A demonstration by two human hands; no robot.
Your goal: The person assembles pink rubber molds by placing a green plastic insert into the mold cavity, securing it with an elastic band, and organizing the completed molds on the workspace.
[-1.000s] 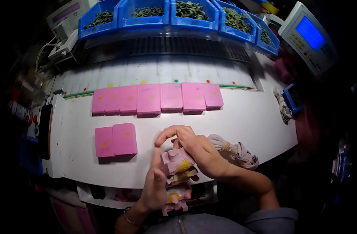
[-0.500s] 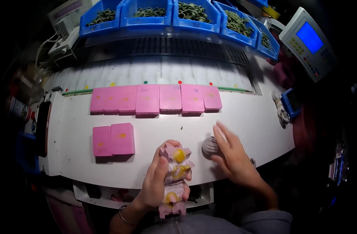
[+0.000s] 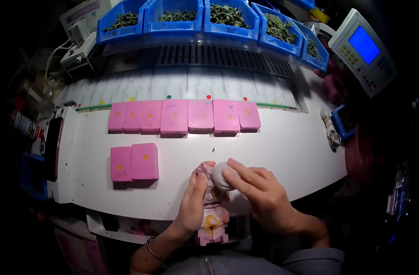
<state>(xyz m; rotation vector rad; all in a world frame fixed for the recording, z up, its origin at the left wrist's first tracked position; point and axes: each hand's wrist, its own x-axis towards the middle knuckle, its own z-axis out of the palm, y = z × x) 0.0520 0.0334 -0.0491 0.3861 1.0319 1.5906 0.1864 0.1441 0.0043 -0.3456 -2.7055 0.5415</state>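
My left hand (image 3: 193,201) grips a long pink mould strip (image 3: 212,215) with yellow-stained hollows, held upright over the front edge of the white table (image 3: 273,151). My right hand (image 3: 260,192) holds a small grey-white rounded lump (image 3: 221,175) and presses it against the top of the strip. A row of several pink blocks (image 3: 186,117) with small coloured dots lies across the middle of the table. Two more pink blocks (image 3: 134,162) sit side by side at the left.
Blue bins (image 3: 209,16) filled with dark green rings line the back above a slotted rack. A grey device with a blue screen (image 3: 363,50) stands at the right. A dark phone-like slab (image 3: 53,142) lies at the table's left edge. Clutter surrounds both sides.
My right hand picked the grey lump up off the table at the right and brought it left onto the top of the pink strip. The left hand kept holding the strip.
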